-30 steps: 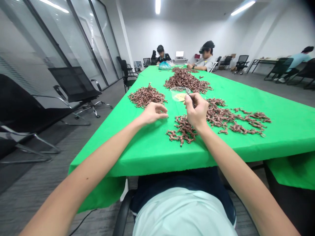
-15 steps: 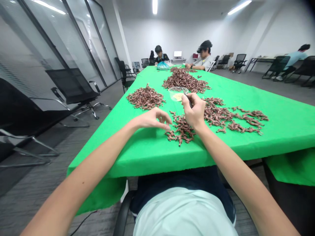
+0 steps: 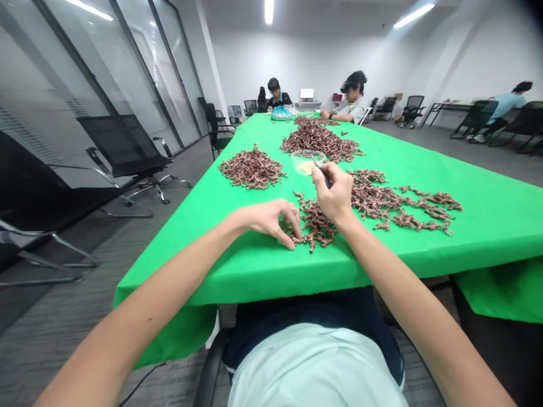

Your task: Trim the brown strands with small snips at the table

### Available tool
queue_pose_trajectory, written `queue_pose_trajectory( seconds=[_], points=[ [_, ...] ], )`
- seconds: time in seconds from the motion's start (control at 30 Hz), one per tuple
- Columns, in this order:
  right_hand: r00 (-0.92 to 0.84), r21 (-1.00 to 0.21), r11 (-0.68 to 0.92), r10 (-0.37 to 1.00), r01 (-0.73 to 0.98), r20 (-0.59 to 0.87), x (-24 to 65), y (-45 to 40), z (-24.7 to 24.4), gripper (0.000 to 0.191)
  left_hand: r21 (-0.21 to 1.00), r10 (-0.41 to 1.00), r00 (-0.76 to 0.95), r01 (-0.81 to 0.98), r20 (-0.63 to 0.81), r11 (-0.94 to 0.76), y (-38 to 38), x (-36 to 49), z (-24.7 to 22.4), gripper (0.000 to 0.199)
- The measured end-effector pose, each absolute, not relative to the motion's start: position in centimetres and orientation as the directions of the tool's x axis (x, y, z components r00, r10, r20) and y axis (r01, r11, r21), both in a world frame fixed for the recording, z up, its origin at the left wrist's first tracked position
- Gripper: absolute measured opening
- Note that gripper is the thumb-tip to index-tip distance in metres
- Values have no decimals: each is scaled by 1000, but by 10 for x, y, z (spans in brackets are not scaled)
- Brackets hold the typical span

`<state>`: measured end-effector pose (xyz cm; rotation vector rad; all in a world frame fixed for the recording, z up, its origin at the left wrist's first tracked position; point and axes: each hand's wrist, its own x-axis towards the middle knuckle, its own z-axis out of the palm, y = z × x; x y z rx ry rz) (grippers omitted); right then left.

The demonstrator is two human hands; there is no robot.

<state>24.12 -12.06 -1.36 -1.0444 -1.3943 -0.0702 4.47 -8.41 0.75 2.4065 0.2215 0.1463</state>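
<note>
My left hand [image 3: 278, 223] reaches down at the left edge of a small heap of brown figures [image 3: 318, 220], its thumb and fingers apart around a figure at the edge. In my right hand [image 3: 333, 189] is a thin dark tool [image 3: 321, 172], perhaps tweezers, pinched between thumb and fingers and pointing up and left. Its tip is over the near rim of a clear round tub [image 3: 297, 162], which has something pale yellow inside.
Brown figures form more piles: one at left [image 3: 252, 168], a large one behind the tub [image 3: 320, 138], and a spread one at right [image 3: 377, 195]. A blue bag [image 3: 280, 113] lies far down the green table [image 3: 445, 169], with people seated beyond.
My left hand has moved down and slightly right, from beside the small heap onto its left edge. My right hand, with the tool, has barely shifted.
</note>
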Motion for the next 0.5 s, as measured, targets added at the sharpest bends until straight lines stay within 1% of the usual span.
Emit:
queue_pose_trajectory(
  seconds=[0.13,0.27,0.37,0.5],
  points=[
    [237,-546,582,523,603,819,241,-121,-14,40,673,178,984,118,21,-731,-85,43,11,22],
    [246,-553,585,523,593,816,241,-122,-14,39,718,160,987,94,25,-690,-86,39,19,13],
    [249,-554,596,518,582,819,241,-122,-14,37,731,153,988,101,4,-675,-86,37,21,19],
    [247,-547,600,510,584,824,241,-122,-13,37,686,154,988,113,-1,-719,-88,40,18,32]
  ],
)
